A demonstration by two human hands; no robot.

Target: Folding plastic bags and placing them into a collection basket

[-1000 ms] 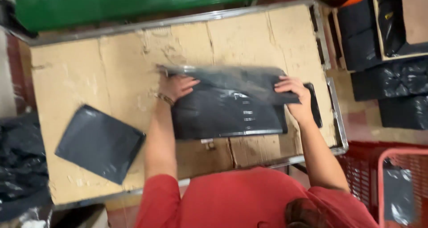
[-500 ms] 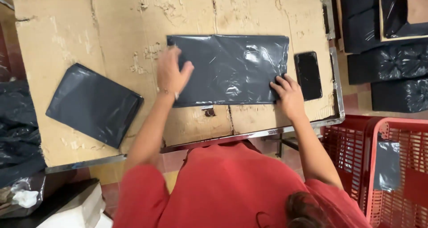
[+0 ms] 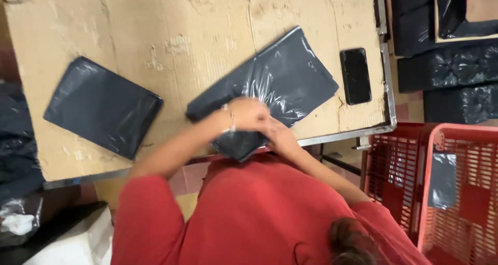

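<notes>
A cardboard-covered table (image 3: 155, 26) is seen from above, with a person in a red top leaning over its near edge. A dark grey plastic bag (image 3: 282, 81) lies tilted across the middle of the table, its near corner hanging slightly over the edge towards the person. Both hands are gathered at that near corner. The left hand (image 3: 248, 114), with a thin bracelet at the wrist, is curled on top of the bag, its fingers bent down onto the plastic. The right hand (image 3: 277, 133) is pressed close beside it, touching it; its fingers seem to be closed around the bag's edge, though the grip is partly hidden by the left hand.

A second dark bag (image 3: 101, 107), flat and folded, lies well apart on the left of the table. A black phone (image 3: 356, 75) rests just beside the first bag's far right corner. To the right of the table stand red plastic baskets (image 3: 456, 192), and more dark bags (image 3: 456, 73) are stacked beyond them.
</notes>
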